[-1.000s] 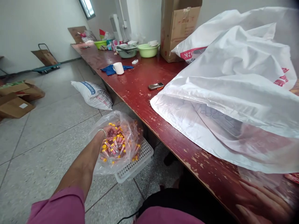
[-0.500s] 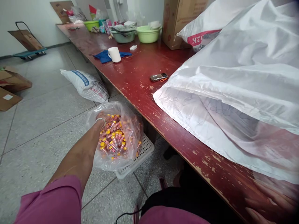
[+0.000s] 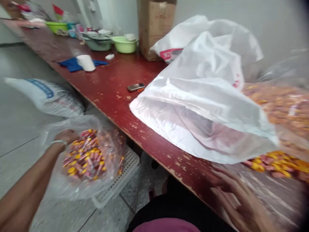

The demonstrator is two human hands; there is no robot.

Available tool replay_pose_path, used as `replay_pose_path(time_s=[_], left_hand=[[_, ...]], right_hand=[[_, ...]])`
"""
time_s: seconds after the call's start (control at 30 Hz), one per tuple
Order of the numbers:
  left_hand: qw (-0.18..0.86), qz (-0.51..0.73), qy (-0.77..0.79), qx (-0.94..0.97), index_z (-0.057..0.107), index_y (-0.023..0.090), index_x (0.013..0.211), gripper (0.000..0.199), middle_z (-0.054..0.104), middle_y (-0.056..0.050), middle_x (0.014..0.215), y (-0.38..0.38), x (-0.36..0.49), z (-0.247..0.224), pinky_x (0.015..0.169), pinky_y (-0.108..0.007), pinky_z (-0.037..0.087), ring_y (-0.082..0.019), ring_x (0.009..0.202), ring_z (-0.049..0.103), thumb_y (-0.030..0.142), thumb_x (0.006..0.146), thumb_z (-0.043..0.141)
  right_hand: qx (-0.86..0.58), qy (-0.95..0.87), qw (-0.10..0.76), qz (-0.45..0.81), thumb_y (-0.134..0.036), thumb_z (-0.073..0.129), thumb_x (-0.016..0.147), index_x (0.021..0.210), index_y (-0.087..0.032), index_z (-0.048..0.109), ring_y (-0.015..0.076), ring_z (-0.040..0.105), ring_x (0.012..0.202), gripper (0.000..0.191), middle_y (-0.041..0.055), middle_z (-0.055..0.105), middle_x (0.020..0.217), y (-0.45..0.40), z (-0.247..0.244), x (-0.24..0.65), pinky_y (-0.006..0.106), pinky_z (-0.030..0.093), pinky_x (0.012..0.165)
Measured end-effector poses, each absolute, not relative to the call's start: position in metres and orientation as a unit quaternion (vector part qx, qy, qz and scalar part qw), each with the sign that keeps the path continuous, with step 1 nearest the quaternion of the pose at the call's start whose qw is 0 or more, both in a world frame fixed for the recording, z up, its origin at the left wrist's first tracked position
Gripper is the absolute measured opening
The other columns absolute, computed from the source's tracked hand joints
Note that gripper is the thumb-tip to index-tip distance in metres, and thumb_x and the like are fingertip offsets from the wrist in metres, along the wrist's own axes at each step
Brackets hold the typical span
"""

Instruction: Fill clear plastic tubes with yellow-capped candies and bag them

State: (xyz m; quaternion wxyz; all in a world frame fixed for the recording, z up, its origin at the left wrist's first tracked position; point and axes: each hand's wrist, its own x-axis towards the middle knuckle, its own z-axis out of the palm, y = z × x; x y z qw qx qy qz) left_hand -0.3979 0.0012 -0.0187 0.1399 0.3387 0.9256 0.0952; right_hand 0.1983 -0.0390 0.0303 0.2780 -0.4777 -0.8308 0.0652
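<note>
My left hand, with a pale bead bracelet at the wrist, reaches into a clear plastic bag beside the table. Many small clear tubes with yellow caps and pink contents fill that bag. The hand touches the far left side of the pile; its fingers are smeared and partly hidden, so their grip does not show. A white perforated basket supports the bag. My right hand is at the table's near edge, blurred, fingers apart and holding nothing, close to a heap of yellow-capped pieces under clear plastic.
A large white sack lies across the red table. Farther along are a small metallic device, a white mug on blue cloth, basins and a cardboard box. Another filled sack lies on the floor.
The view has swung right, bringing the yellow-capped heap and more of my right hand into sight. My left hand remains in the bag of tubes.
</note>
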Motion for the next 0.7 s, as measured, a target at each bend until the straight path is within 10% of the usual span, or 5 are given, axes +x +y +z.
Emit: replay_pose_path(time_s=[0.2,0.47,0.7], left_hand=[[0.079,0.231,0.842,0.481,0.062,0.023,0.088,0.02,0.065,0.01,0.068,0.033,-0.286,0.037,0.065,-0.021,0.039,-0.013,0.068,0.055,0.037,0.078,0.052],[0.045,0.162,0.672,0.721,0.057,0.012,0.116,0.04,0.059,-0.013,0.121,0.166,-0.126,0.042,0.1,-0.031,0.035,-0.024,0.114,0.051,0.025,0.081,0.044],[0.035,0.129,0.714,0.687,0.059,0.014,0.114,0.049,0.056,-0.02,0.12,0.21,-0.083,0.011,0.093,-0.051,0.033,-0.038,0.118,0.043,0.047,0.087,0.033]], right_hand=[[-0.463,-0.834,0.289,0.084,-0.027,0.048,0.088,0.113,-0.023,0.056,0.0187,0.061,0.099,0.026,0.0082,0.058,0.115,0.017,0.038,0.186,0.03,0.054,0.079],[-0.6,-0.79,0.124,-0.014,-0.014,0.051,0.079,0.109,-0.006,0.056,0.029,0.051,0.112,0.031,0.0215,0.056,0.118,0.143,0.045,0.168,0.04,0.041,0.094],[-0.649,-0.759,0.039,-0.027,-0.021,0.039,0.089,0.092,-0.011,0.06,0.0245,0.06,0.083,0.023,0.016,0.066,0.089,0.169,0.023,0.186,0.033,0.044,0.078]])
